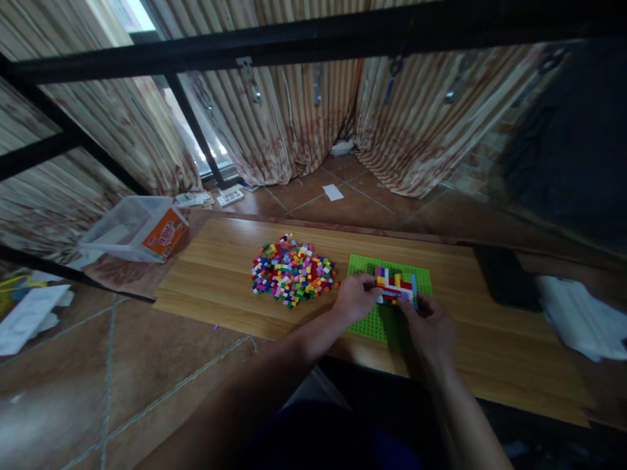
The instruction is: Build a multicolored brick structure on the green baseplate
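Between my two hands is a small block build (394, 286) of toy bricks in red, white, yellow, purple and light blue. It is at the green studded baseplate (369, 326); whether it is fixed to the plate or held just over it I cannot tell. My left hand (356, 299) is closed with thumb and fingers at the build's left side. On the right side my right hand (431, 323) grips it, thumb at the near edge and fingers by the light blue column. A heap of loose colourful bricks (292, 271) lies left of the plate.
The wooden board (210, 287) carries all this. A dark flat object (505, 277) and a white plastic packet (585, 313) lie at the right. A clear bin (132, 228) with an orange label stands left. A black metal bar (313, 39) crosses above.
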`<state>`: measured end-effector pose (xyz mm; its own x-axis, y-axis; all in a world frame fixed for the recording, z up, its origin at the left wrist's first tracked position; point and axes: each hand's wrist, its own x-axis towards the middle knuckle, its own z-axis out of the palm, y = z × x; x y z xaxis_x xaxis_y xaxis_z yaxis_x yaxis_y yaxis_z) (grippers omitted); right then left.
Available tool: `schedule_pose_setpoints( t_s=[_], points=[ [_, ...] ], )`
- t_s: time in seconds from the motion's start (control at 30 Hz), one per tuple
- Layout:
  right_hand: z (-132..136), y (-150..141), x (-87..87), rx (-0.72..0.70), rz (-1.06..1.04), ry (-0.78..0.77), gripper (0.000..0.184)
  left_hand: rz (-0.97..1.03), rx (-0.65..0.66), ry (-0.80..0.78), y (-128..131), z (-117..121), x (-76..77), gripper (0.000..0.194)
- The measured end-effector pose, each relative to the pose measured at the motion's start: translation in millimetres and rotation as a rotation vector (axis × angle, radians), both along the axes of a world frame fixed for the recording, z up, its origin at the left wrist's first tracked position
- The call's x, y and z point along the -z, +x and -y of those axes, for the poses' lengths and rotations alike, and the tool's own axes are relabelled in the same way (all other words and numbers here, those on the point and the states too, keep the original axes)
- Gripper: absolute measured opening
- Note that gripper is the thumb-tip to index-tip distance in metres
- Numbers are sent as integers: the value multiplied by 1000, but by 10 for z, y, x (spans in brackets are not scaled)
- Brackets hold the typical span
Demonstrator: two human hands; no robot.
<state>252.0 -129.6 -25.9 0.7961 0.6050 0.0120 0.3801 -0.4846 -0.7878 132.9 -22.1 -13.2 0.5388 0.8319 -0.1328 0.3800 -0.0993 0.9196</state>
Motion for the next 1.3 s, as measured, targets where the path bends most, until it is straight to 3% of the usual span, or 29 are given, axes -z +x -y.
schedule_pose_setpoints(
  t_s=[0.17,0.33,0.5,0.67,0.8,0.97,1.3],
  points=[
    [103,-101,66,-3,124,42,64,69,11,79,-337,211,-115,25],
    [199,-191,82,-24,281,107,58,63,-34,273,-1095,342,-198,23],
    [198,-170,113,-32,327,84,55,-95,-328,342,-1813,234,-129,20],
    [205,-169,116,-40,345,41,55,-259,-591,352,-2225,2,-43,23],
    [206,-179,101,-22,357,37,57,-351,-660,364,-2352,-181,-17,28],
    [204,-189,86,-17,351,10,60,-403,-527,391,-2310,-225,-12,35],
    [216,-177,87,-24,338,-38,62,-162,-431,340,-2075,-130,28,35]
  ],
)
